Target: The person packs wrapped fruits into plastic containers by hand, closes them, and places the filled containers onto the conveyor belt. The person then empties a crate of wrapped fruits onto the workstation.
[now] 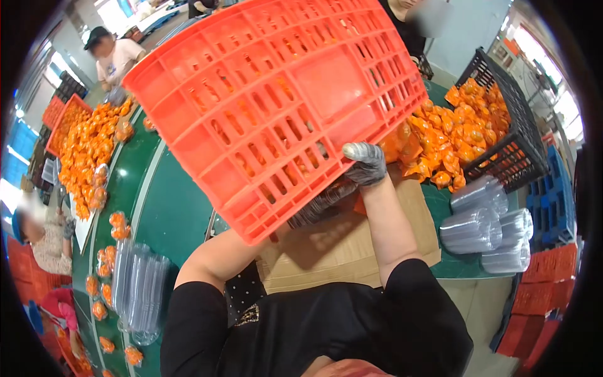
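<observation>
A large red plastic crate (330,88) with slotted walls is tilted up in front of me over the table. My right hand (367,164), in a dark grey glove, is closed on the crate's near lower edge, thumb on the outside. My left hand (321,204), also gloved, is under the same edge; the crate hides its fingers. Orange-wrapped round fruits (449,135) lie heaped right of the crate, and more orange shows through its slots. Beneath my hands lies a flat cardboard sheet (352,254).
A black crate (518,147) lies tipped beside the fruit heap. Clear plastic containers stand at right (471,229) and clear plastic tubes (141,292) at left. Loose fruits and a large fruit pile (88,151) lie on the green table (179,201). Several people work around it. Red crates (543,295) are stacked at right.
</observation>
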`<state>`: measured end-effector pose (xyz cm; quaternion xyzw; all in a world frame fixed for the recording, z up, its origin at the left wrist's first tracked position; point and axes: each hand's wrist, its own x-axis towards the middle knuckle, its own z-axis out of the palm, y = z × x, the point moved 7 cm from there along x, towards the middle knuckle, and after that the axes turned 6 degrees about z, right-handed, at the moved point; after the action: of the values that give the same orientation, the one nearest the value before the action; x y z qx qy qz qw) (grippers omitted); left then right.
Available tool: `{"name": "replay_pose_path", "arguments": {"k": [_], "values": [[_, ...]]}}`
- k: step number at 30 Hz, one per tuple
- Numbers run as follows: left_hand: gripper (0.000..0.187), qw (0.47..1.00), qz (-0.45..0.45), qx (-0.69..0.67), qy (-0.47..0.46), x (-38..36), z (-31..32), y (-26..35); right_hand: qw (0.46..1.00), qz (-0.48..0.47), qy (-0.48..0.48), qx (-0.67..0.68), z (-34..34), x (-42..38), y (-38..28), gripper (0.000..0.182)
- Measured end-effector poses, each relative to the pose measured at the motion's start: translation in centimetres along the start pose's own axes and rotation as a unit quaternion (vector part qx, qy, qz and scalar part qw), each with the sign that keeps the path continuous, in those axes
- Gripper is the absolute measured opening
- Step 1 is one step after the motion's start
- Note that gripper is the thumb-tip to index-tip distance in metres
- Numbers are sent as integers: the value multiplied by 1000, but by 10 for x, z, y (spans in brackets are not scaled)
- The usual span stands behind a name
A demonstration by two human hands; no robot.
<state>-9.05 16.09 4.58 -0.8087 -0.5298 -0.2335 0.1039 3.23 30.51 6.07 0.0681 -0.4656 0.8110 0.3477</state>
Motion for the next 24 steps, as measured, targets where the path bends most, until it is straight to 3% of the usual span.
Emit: {"name": "replay_pose_path", "arguments": {"k": [1,3,5,9,10,11,13,15,20,24], "values": [[72,1000,-2,1,-2,-2,-2,-1,993,84,17,87,20,9,-8,24],[71,1000,-3,-2,-6,-1,-3,-2,967,202,86,128,35,18,-6,26],[71,1000,-5,-2,-11,0,-5,-5,998,35,41,-44,41,16,-20,29],[70,1000,-8,-8,-16,3,-5,-11,950,-90,16,-298,-40,-18,5,25],[70,1000,-9,-10,-17,4,-6,-15,968,-62,25,-242,-33,-16,-1,29],[70,1000,-9,-11,-16,6,-5,-16,995,56,67,-41,-32,-18,2,33],[69,1000,-8,-14,-14,11,-1,-15,981,107,127,102,-7,-10,-13,40],[69,1000,-9,-19,-12,15,2,-15,985,84,132,75,7,0,-24,53],[68,999,-16,-26,-13,26,7,-21,976,150,137,81,-29,-3,-9,58],[67,999,-27,-36,-4,38,13,-28,981,97,89,141,-34,19,5,75]]}}
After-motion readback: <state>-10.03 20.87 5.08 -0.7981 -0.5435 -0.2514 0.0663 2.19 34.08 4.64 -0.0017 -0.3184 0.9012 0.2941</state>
